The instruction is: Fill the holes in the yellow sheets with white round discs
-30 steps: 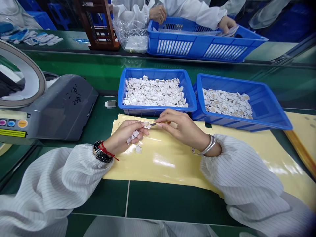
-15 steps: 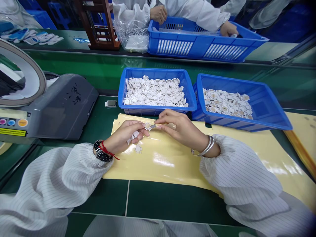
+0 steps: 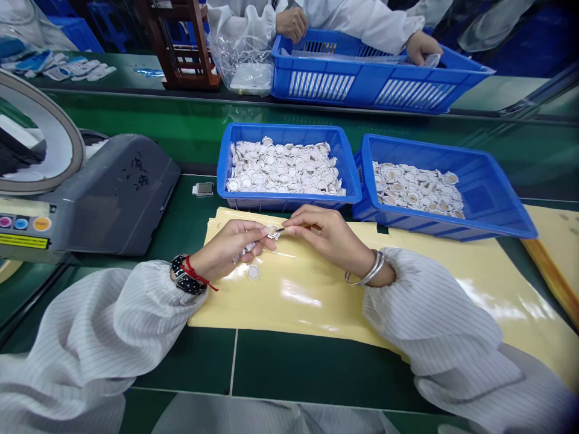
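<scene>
My left hand [image 3: 226, 247] is closed on a bunch of small round white pieces and pinches one round piece [image 3: 272, 230] at its fingertips. My right hand [image 3: 326, 235] is closed on thin tweezers [image 3: 283, 229] whose tip touches that piece. Both hands hover over a yellow sheet [image 3: 316, 295] on the green table. One loose round piece [image 3: 253, 272] lies on the sheet under my left hand. I wear a watch and red string on the left wrist and silver bangles on the right.
Two blue bins stand behind the sheet: the left bin [image 3: 235, 144] holds white round pieces, the right bin [image 3: 497, 205] holds tan-centred ones. A grey machine [image 3: 113, 193] sits at the left. Across the table another person's hands [image 3: 420, 45] work in a blue crate [image 3: 371, 84].
My hands have shifted very slightly, with the tweezers' tip still at the pinched piece. The other person's right hand has moved a little in the far crate.
</scene>
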`<state>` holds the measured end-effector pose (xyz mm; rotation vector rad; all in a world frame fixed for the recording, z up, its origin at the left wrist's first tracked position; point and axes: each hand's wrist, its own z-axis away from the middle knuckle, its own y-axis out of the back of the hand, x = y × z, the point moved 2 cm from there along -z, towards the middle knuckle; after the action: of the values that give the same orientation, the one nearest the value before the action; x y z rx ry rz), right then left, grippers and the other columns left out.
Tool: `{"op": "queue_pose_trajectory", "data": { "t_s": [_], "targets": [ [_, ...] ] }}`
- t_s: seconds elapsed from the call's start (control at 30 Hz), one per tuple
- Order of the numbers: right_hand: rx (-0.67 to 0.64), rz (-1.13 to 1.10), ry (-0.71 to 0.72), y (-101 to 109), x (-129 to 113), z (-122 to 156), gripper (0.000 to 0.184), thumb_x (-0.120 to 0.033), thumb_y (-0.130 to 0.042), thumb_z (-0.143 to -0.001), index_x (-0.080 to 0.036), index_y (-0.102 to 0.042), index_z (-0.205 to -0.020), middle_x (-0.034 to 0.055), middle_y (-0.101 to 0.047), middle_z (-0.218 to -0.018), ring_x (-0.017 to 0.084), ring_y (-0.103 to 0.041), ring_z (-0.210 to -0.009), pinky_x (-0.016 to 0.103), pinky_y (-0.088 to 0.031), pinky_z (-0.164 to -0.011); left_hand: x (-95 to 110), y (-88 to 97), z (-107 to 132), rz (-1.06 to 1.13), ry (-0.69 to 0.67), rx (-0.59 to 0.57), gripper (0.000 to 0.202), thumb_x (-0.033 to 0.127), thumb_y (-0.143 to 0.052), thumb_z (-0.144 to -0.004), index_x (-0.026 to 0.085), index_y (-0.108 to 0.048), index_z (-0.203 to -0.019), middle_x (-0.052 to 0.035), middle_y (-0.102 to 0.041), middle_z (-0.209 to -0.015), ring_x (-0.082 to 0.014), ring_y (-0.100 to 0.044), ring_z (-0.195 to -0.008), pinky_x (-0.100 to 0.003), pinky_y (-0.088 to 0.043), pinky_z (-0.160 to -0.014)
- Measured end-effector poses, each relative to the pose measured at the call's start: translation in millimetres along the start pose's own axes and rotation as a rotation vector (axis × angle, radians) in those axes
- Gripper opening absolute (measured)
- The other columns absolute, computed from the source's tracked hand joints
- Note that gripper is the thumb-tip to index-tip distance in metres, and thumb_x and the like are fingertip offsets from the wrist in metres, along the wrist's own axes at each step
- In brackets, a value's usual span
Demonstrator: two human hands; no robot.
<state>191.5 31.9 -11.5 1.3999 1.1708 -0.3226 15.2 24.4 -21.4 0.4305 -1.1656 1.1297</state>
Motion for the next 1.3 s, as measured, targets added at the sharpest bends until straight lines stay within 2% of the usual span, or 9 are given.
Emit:
{"op": "queue_pose_trajectory", "data": {
  "t_s": [0.27, 0.47, 0.57, 0.67, 0.73, 0.87, 0.93, 1.1, 1.3],
  "targets": [
    [0.093, -0.123, -0.116, 6, -5, -3, 0.019, -0.034, -0.056, -0.081, -0.017, -0.065, -0.086, 0.0051, -0.066, -0.087, 0.017, -0.06, -0.082, 0.029, -0.048, -0.071, -1, -0.8, 0, 0.017, 0.01, 0.024, 0.025, 0.031, -0.059, -0.078, 0.009, -0.065, -0.068, 0.0027, -0.044, -0.044, -0.0022, -0.028, -0.035, -0.018, -0.016, -0.036],
    [-0.136, -0.317, -0.223, -1, -7, -1, 0.034, -0.037, -0.07, -0.067, -0.014, -0.063, -0.091, 0.0036, -0.065, -0.083, 0.014, -0.059, -0.072, 0.026, -0.048, -0.063, 1, -4.7, 0, -0.119, 0.005, -0.02, 0.028, 0.029, -0.049, -0.082, 0.01, -0.06, -0.064, 0.0039, -0.04, -0.04, -0.0036, -0.028, -0.031, -0.019, -0.018, -0.035],
    [-0.175, -0.36, -0.252, -3, -9, -1, 0.033, -0.039, -0.07, -0.066, -0.014, -0.064, -0.086, 0.0018, -0.062, -0.07, 0.013, -0.056, -0.062, 0.024, -0.046, -0.055, 3, -9.4, 6, -0.398, -0.162, 0.035, 0.025, 0.029, -0.045, -0.084, 0.014, -0.056, -0.068, 0.0021, -0.047, -0.049, -0.007, -0.04, -0.038, -0.019, -0.029, -0.04],
    [-0.098, -0.371, -0.267, 2, -9, -1, 0.032, -0.044, -0.07, -0.064, -0.016, -0.064, -0.08, 0.0032, -0.063, -0.071, 0.014, -0.057, -0.062, 0.024, -0.046, -0.052, 5, -12.4, 12, -0.924, -0.493, 0.158, 0.022, 0.026, -0.04, -0.087, 0.016, -0.057, -0.08, -0.003, -0.058, -0.066, -0.0133, -0.053, -0.059, -0.023, -0.036, -0.054],
    [-0.039, -0.36, -0.281, 5, -6, -2, 0.032, -0.045, -0.071, -0.063, -0.017, -0.064, -0.078, 0.0037, -0.064, -0.072, 0.014, -0.057, -0.06, 0.023, -0.045, -0.049, 3, -12.6, 13, -1.272, -0.641, 0.185, 0.023, 0.021, -0.036, -0.088, 0.016, -0.058, -0.086, -0.0061, -0.06, -0.07, -0.0169, -0.055, -0.067, -0.026, -0.035, -0.057],
    [-0.029, -0.281, -0.334, 1, 2, 0, 0.03, -0.046, -0.067, -0.067, -0.018, -0.067, -0.077, 0.0049, -0.065, -0.074, 0.012, -0.054, -0.053, 0.023, -0.039, -0.041, -7, -9.4, 11, -1.6, -0.756, 0.169, 0.028, 0.013, -0.029, -0.089, 0.013, -0.056, -0.095, -0.0094, -0.062, -0.073, -0.0188, -0.056, -0.067, -0.028, -0.03, -0.051],
    [-0.065, -0.26, -0.359, -6, 5, 2, 0.031, -0.047, -0.063, -0.072, -0.017, -0.065, -0.066, 0.0048, -0.064, -0.07, 0.01, -0.049, -0.047, 0.023, -0.035, -0.037, -10, -9.1, 9, -1.689, -0.802, 0.209, 0.029, 0.011, -0.028, -0.089, 0.013, -0.057, -0.091, -0.0085, -0.062, -0.07, -0.0186, -0.057, -0.065, -0.028, -0.029, -0.049],
    [-0.055, -0.269, -0.351, -18, 2, 6, 0.042, -0.052, -0.055, -0.076, -0.017, -0.057, -0.051, 0.0027, -0.057, -0.053, 0.009, -0.041, -0.039, 0.024, -0.027, -0.034, -13, -10.3, 8, -1.682, -0.847, 0.341, 0.03, 0.015, -0.028, -0.091, 0.013, -0.056, -0.082, -0.0064, -0.063, -0.068, -0.0175, -0.059, -0.064, -0.028, -0.03, -0.05],
    [0.039, -0.168, -0.288, -20, -5, 4, 0.048, -0.05, -0.057, -0.074, -0.018, -0.045, -0.04, 0.0094, -0.068, -0.083, 0.018, -0.058, -0.059, 0.027, -0.039, -0.041, -12, -10.7, 8, -1.592, -0.802, 0.383, 0.032, 0.018, -0.027, -0.092, 0.013, -0.056, -0.08, -0.0069, -0.065, -0.07, -0.0188, -0.061, -0.067, -0.028, -0.034, -0.052]
  ]
}}
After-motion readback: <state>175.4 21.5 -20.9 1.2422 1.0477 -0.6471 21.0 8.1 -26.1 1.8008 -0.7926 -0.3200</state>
